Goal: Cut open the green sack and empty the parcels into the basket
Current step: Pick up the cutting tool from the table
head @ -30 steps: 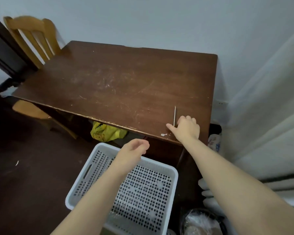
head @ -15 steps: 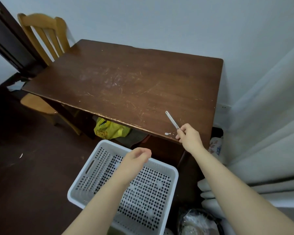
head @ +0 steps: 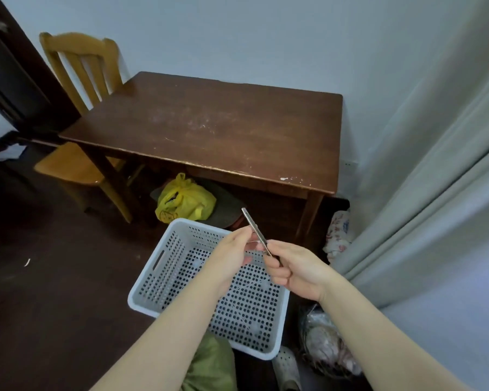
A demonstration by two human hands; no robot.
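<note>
My right hand [head: 294, 269] grips the lower end of a thin silver knife [head: 253, 228] that points up and left above the white perforated basket [head: 164, 277] on the floor. My left hand [head: 232, 258] pinches the knife's middle with its fingertips. The basket holds nothing. A piece of the green sack [head: 212, 365] shows at the bottom edge, between my forearms and just in front of the basket; most of it is hidden.
A dark wooden table [head: 209, 131] stands beyond the basket, with a yellow plastic bag [head: 184, 200] beneath it. A yellow wooden chair [head: 79, 114] is at the left. A grey curtain [head: 435, 179] hangs at the right, with bags and a slipper near its foot.
My right hand lifted the knife off the table's front edge and drew it back over the basket. My left hand rose and took hold of the knife's middle. The camera pulled back.
</note>
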